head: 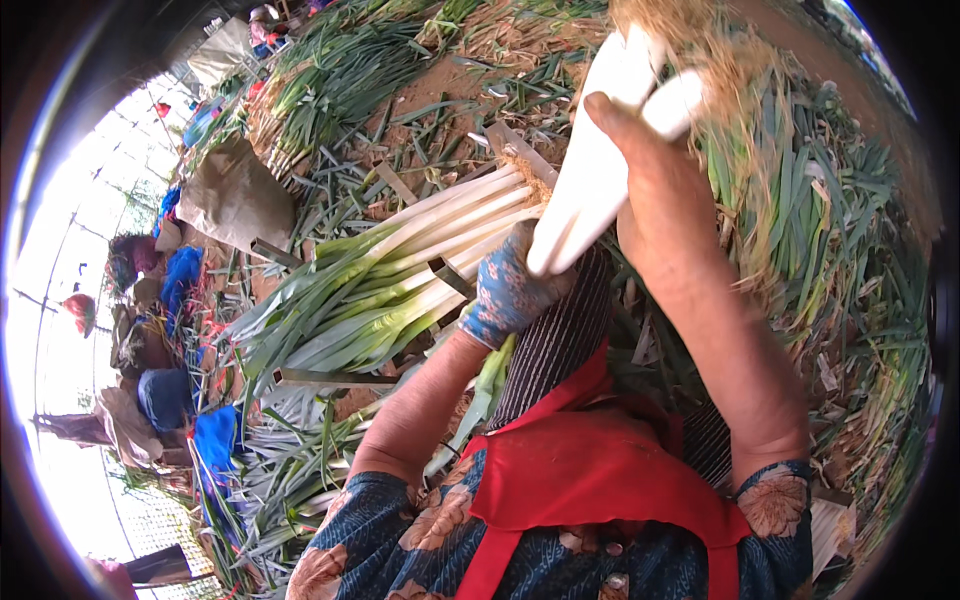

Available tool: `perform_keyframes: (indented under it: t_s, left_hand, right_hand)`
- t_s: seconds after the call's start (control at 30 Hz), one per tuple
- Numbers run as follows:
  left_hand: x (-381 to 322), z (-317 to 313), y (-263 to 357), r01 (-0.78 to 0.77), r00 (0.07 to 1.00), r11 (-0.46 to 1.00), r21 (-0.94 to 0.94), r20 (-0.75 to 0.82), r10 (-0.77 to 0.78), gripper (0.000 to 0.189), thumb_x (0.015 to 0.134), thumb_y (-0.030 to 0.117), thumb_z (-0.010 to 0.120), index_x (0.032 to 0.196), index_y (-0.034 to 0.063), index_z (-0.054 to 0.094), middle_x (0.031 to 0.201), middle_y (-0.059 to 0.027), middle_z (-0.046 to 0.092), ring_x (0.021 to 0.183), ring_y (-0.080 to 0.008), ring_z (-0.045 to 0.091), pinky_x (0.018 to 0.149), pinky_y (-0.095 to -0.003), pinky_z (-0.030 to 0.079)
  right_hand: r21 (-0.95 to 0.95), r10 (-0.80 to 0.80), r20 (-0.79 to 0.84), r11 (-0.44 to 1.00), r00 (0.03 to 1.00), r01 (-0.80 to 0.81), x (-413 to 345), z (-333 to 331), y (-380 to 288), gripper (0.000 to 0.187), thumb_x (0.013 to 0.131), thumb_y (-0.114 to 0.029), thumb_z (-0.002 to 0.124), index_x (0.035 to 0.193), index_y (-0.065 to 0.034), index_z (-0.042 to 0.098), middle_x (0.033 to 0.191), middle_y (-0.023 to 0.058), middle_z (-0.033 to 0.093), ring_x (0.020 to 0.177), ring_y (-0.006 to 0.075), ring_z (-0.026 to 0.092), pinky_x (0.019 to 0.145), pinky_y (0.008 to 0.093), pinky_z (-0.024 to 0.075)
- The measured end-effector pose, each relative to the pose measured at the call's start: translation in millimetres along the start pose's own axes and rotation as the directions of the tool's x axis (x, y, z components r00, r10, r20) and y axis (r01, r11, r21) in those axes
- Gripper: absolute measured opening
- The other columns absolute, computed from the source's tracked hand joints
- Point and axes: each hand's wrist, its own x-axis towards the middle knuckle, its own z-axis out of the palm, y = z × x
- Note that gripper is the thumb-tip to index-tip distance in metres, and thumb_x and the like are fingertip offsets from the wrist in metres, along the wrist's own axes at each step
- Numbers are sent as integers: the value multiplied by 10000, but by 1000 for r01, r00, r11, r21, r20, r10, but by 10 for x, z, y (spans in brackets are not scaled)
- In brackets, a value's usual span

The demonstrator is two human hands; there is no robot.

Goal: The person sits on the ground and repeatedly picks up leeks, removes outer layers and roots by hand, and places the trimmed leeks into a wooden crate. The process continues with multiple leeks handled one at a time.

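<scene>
My left hand (pixel 506 289), in a blue flowered glove, is closed around the lower ends of a few thick white leek stalks (pixel 589 176). My bare right hand (pixel 664 176) grips the same stalks nearer their roots, its thumb across them and its fingers hidden behind. Shaggy tan roots (pixel 720 56) hang at the top end, blurred. Green leaves (pixel 491 379) trail beneath my left hand. Just beyond that hand, a row of trimmed leeks (pixel 420 247) lies across a metal frame (pixel 334 379), root ends towards me.
Untrimmed leeks are heaped on my right (pixel 810 225), and another pile (pixel 352 71) lies at the far left. Leaf scraps cover the soil (pixel 420 97). A tan sack (pixel 236 191) and blue plastic (pixel 217 442) sit by the mesh wall. My red apron (pixel 600 465) covers my lap.
</scene>
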Motion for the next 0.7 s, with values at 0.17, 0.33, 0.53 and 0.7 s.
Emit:
perform_keyframes:
  t_s: [0.17,0.33,0.53,0.7]
  left_hand:
    - [175,-585,48,-32,983,999,6,183,30,581,652,215,840,1121,28,554,947,-97,657,850,-166,621,747,-321,533]
    - [72,-2272,-1,45,999,999,23,21,-46,602,744,109,776,1237,23,442,1051,-111,614,945,-180,598,840,-344,545]
    - [491,-3683,1034,349,936,844,409,-191,-294,561,703,210,773,1146,-12,510,915,-75,601,845,-173,572,801,-320,470]
    - [795,-3826,597,221,939,756,617,76,-337,560,670,153,763,1165,-16,562,928,-57,619,855,-147,568,817,-302,458]
  right_hand:
    - [-115,-17,244,992,970,46,232,-30,-145,654,719,-319,820,1171,52,526,922,99,597,819,158,582,661,287,497]
    - [0,-114,210,993,971,117,136,-150,57,742,867,-272,668,1468,-94,270,1336,134,464,1213,222,461,1023,387,372]
    - [-234,-36,112,970,993,61,285,-597,786,717,872,-247,662,1433,-7,284,1316,232,466,1171,264,515,963,357,485]
    - [-643,-150,345,681,926,350,-85,-840,1482,644,846,-250,685,1392,-74,394,1284,162,537,1161,257,541,1008,402,447]
